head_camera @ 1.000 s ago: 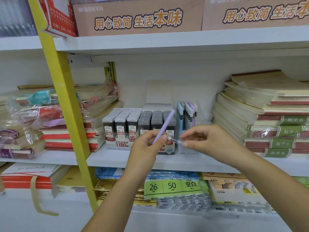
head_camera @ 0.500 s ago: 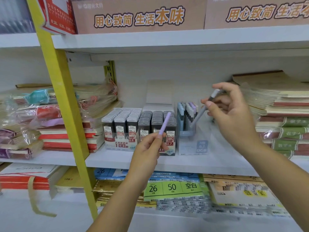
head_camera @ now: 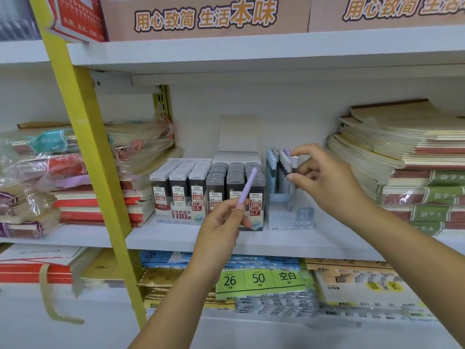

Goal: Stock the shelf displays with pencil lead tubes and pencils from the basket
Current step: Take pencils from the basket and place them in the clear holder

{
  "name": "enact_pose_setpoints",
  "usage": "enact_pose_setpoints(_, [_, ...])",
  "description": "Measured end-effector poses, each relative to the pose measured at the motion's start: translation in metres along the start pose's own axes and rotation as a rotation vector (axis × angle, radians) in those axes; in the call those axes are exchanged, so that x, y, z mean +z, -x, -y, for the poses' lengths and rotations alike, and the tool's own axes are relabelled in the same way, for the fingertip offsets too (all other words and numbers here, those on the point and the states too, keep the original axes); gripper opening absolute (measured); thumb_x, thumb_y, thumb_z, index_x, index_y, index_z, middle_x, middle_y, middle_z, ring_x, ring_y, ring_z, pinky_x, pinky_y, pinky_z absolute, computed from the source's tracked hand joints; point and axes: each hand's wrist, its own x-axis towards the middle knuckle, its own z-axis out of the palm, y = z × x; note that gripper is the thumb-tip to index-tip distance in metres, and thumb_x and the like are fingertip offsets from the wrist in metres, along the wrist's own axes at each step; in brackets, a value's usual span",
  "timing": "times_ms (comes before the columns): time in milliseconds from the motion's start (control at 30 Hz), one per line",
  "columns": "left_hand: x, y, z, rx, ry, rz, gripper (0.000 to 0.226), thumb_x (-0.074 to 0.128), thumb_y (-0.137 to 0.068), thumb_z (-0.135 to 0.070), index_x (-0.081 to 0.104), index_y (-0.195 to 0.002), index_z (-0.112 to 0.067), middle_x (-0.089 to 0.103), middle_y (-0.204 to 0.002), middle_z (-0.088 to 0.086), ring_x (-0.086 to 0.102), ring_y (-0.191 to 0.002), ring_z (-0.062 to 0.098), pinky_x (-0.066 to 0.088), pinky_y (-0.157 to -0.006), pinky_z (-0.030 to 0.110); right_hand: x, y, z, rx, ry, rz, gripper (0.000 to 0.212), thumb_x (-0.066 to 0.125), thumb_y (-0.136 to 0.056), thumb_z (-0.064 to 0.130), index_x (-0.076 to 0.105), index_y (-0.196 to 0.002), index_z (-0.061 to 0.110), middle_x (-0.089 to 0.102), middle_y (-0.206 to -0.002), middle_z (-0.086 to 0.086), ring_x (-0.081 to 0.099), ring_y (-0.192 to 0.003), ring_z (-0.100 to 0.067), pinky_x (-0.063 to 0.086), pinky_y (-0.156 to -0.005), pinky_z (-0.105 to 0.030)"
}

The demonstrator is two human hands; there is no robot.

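My left grip (head_camera: 221,230) pinches a lilac pencil (head_camera: 247,187) slanted upward; mid-frame, my right grip (head_camera: 327,185) seemingly pinches a grey pencil (head_camera: 294,163) in the display (head_camera: 289,217).

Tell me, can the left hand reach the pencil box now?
Probably, but awkwardly: the right hand pinches a pencil at the pencil box's top, crowding the opening. The left hand, holding a purple pencil, is close by, nothing between.

At frame centre, your left hand (head_camera: 222,222) holds a lilac pencil (head_camera: 247,186) that tilts up to the right in front of the lead tube trays (head_camera: 198,187). Just right of centre, your right hand (head_camera: 327,182) pinches the top of a grey pencil (head_camera: 295,163) standing in the clear display box (head_camera: 289,219).
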Motion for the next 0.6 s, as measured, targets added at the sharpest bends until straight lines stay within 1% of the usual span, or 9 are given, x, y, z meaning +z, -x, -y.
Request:
enact_pose_setpoints(67, [0.000,0.000,0.000,-0.003,-0.005,0.002,0.022,0.053,-0.102,-0.032,0.072,-0.097,-0.040,0.066,-0.071,-0.010,0.040,-0.050,0.004,0.034,-0.046,0.016,0.004,-0.001,-0.002,0.021,0.058,0.023,0.037,0.073,-0.084,0.028,0.052,-0.114,0.034,0.064,-0.071,0.013,0.062,-0.067,0.000,0.051,-0.062,-0.019])
enact_pose_setpoints(100, [-0.001,0.001,0.000,-0.006,-0.007,0.004,0.022,0.053,-0.102,-0.032,0.072,-0.097,-0.041,0.065,-0.070,-0.010,0.040,-0.050,0.004,0.034,-0.046,0.017,0.006,0.000,-0.004,0.015,0.108,0.020,0.036,0.073,-0.084,0.030,0.053,-0.113,0.031,0.063,-0.071,0.013,0.060,-0.066,-0.002,0.048,-0.060,-0.018])
enact_pose_setpoints(200, [-0.001,0.002,-0.001,-0.015,0.004,0.015,0.023,0.053,-0.102,-0.031,0.072,-0.097,-0.042,0.064,-0.069,-0.010,0.039,-0.049,0.003,0.033,-0.045,0.017,0.011,0.003,-0.007,-0.049,0.257,-0.021,0.033,0.072,-0.083,0.033,0.058,-0.111,0.025,0.053,-0.073,0.018,0.050,-0.075,-0.008,0.034,-0.060,-0.016])
enact_pose_setpoints(267, [-0.001,0.002,-0.002,-0.019,0.004,0.027,0.023,0.053,-0.102,-0.031,0.073,-0.096,-0.042,0.064,-0.069,-0.011,0.040,-0.050,0.004,0.033,-0.045,0.017,0.012,0.002,-0.005,-0.033,0.232,-0.009,0.033,0.071,-0.084,0.031,0.059,-0.113,0.024,0.051,-0.076,0.016,0.048,-0.083,-0.013,0.033,-0.063,-0.019])
enact_pose_setpoints(333, [0.000,0.003,-0.003,-0.021,0.006,0.043,0.023,0.054,-0.102,-0.031,0.073,-0.097,-0.042,0.064,-0.069,-0.011,0.040,-0.051,0.004,0.034,-0.047,0.019,0.013,0.004,-0.002,0.002,0.200,0.013,0.037,0.069,-0.086,0.028,0.058,-0.121,0.024,0.054,-0.083,0.012,0.048,-0.088,-0.014,0.035,-0.070,-0.024])
enact_pose_setpoints(400, [0.003,0.004,-0.005,-0.022,0.026,0.066,0.024,0.053,-0.102,-0.029,0.073,-0.097,-0.042,0.064,-0.070,-0.009,0.039,-0.052,0.004,0.034,-0.049,0.020,0.011,0.010,0.003,0.026,0.155,-0.061,0.040,0.066,-0.089,0.026,0.055,-0.128,0.026,0.053,-0.093,0.008,0.047,-0.088,-0.011,0.037,-0.075,-0.024])
enact_pose_setpoints(467, [0.006,0.005,-0.007,-0.018,0.066,0.096,0.027,0.052,-0.103,-0.026,0.074,-0.097,-0.039,0.063,-0.071,-0.007,0.039,-0.053,0.006,0.034,-0.049,0.019,0.006,0.018,0.012,0.042,-0.027,-0.146,0.032,0.061,-0.092,0.025,0.057,-0.124,0.030,0.057,-0.096,0.007,0.051,-0.084,-0.005,0.042,-0.072,-0.017])
enact_pose_setpoints(500, [0.009,0.006,-0.009,-0.015,0.081,0.112,0.028,0.051,-0.103,-0.024,0.075,-0.097,-0.037,0.063,-0.071,-0.006,0.038,-0.053,0.006,0.034,-0.049,0.018,0.004,0.023,0.017,0.078,-0.172,-0.124,0.028,0.060,-0.093,0.026,0.059,-0.120,0.033,0.062,-0.096,0.007,0.055,-0.084,-0.003,0.045,-0.072,-0.014])
enact_pose_setpoints(600, [0.018,0.006,-0.013,0.009,0.079,0.160,0.026,0.051,-0.104,-0.022,0.076,-0.100,-0.031,0.061,-0.071,-0.005,0.038,-0.054,0.007,0.034,-0.049,0.018,0.007,0.032,0.035,0.205,-0.580,0.108,0.032,0.058,-0.095,0.024,0.056,-0.124,0.037,0.074,-0.098,0.009,0.066,-0.094,-0.001,0.053,-0.083,-0.018])
